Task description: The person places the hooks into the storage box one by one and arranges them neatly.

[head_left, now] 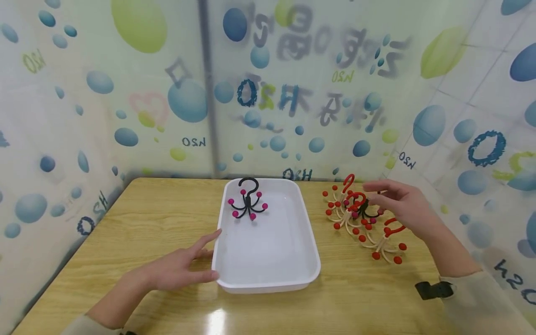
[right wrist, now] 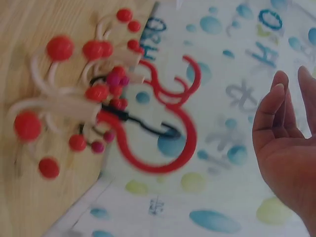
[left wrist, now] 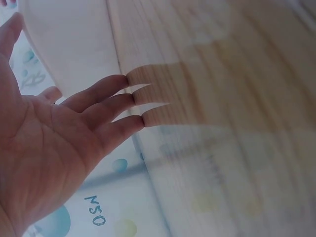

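Wooden table [head_left: 167,209] | left fingers [head_left: 205,241] spread at tray [head_left: 272,251] | right fingers [head_left: 384,186] parted, raised near hooks [head_left: 382,243]

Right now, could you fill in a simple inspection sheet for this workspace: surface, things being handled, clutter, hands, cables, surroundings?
Surface: wood-grain table.
Things handled: black hook with pink balls in white tray; red-topped hooks and another black hook right of it.
Clutter: nothing seen.
Hands: left hand at the tray's left rim, fingers extended; right hand empty, near the red-topped hooks.
Cables: nothing seen.
Surroundings: bubble-printed sheeting with lettering.
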`<state>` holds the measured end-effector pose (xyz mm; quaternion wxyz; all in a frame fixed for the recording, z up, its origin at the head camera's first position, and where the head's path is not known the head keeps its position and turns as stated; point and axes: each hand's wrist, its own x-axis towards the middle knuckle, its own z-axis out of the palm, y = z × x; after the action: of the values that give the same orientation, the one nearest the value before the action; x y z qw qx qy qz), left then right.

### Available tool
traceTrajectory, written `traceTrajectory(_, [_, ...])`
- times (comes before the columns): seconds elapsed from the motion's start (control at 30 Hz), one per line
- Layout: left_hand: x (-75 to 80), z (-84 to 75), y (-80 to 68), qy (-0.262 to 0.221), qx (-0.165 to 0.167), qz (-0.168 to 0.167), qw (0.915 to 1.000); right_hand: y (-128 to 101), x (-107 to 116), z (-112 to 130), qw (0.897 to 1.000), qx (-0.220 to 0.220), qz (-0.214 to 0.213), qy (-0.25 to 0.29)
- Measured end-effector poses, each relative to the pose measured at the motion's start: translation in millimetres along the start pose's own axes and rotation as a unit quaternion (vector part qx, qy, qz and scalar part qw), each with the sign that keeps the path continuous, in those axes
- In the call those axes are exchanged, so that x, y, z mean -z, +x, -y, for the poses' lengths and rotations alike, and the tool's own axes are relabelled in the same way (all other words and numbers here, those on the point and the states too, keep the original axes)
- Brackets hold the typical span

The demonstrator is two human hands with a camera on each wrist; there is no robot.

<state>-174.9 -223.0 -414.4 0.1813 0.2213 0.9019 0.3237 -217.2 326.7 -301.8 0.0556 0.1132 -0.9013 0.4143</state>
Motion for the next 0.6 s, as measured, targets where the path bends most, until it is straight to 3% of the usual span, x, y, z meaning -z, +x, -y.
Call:
traceTrajectory(0.23, [-0.6, 1.9, -0.1, -0.005, 0.009, 0.004, 0.9999, -18, 35, -50, 0.998, -0.037, -0.025, -0.042])
traceTrajectory(0.6, [-0.4, 1.7, 1.0, -0.006, 0.016, 0.006, 0.9998, -32, 41, -103, 0.991, -0.112, 0.015, -0.069])
